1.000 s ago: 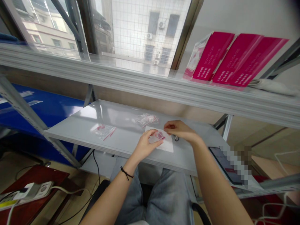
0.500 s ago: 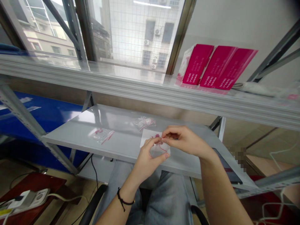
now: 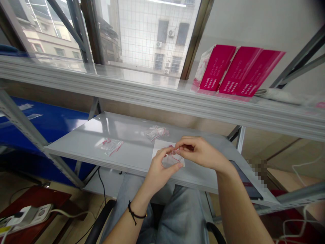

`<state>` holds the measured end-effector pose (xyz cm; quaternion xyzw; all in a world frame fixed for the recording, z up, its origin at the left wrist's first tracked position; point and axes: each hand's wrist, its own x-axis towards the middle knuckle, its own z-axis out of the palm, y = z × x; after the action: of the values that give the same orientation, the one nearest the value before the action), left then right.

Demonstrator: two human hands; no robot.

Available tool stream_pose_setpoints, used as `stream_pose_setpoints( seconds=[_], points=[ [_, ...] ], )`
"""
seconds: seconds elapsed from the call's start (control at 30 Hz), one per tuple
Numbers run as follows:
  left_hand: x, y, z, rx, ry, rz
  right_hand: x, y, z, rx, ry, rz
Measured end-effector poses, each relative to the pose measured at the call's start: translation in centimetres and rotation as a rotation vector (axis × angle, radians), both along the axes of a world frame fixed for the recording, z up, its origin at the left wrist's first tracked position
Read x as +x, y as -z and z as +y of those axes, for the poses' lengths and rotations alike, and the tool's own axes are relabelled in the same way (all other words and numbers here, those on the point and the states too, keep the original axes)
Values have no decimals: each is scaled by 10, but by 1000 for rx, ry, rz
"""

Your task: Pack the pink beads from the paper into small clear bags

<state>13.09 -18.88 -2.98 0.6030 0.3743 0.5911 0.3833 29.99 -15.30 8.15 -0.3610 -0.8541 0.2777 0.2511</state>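
The leftmost magenta box [image 3: 217, 67] reads 2024-04-20; the white characters [image 3: 208, 83] below are too blurred

The scene is brightly lit by daylight from the window [image 3: 138, 37], where the view is partly washed out. White glare is reflected on the left part of the table [image 3: 134, 144]. The upper right corner is darkened, and fine detail is blurred on the small red-lined item [image 3: 175, 158].

And there on the shelf [image 3: 142, 89], three pink boxes [image 3: 241, 73] stand right of the window [image 3: 139, 34]; down left, a white power strip [image 3: 34, 218] sits on a reddish board [image 3: 38, 197]; a dark phone [image 3: 248, 184] lies rightward on the bench [image 3: 132, 137].
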Motion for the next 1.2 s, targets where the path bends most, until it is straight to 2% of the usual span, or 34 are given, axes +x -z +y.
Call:
stream_pose_setpoints(
  seconds=[0.2, 0.27, 0.33, 0.43, 0.57, 0.67, 0.8, 1.0, 1.2],
  points=[
    [-8, -5, 4, 14, -5, -6, -3, 1, 2, -8, 3, 55],
    [-9, -6, 5, 10, -25, -4, -3, 6, -1, 10, 56, 100],
    [-9, -5, 6, 13, -68, 4, -3, 16, -7, 40, 171, 156],
    [-6, -2, 6, 34, -164, 26, -6, 41, -24, 18, 331, 255],
    [-3, 1, 2, 82, -269, 43, -21, 74, -45, -121, 445, 449],
    [-1, 3, -2, 138, -348, 36, -38, 85, -53, -140, 471, 505],
    [-1, 6, -2, 157, -385, 17, -57, 87, -52, -20, 495, 507],
    [-2, 11, 4, 97, -392, -17, -64, 82, -42, 170, 508, 346],
    [1, 17, 12, 53, -383, -56, -64, 80, -31, 115, 471, 324]
  ],
)
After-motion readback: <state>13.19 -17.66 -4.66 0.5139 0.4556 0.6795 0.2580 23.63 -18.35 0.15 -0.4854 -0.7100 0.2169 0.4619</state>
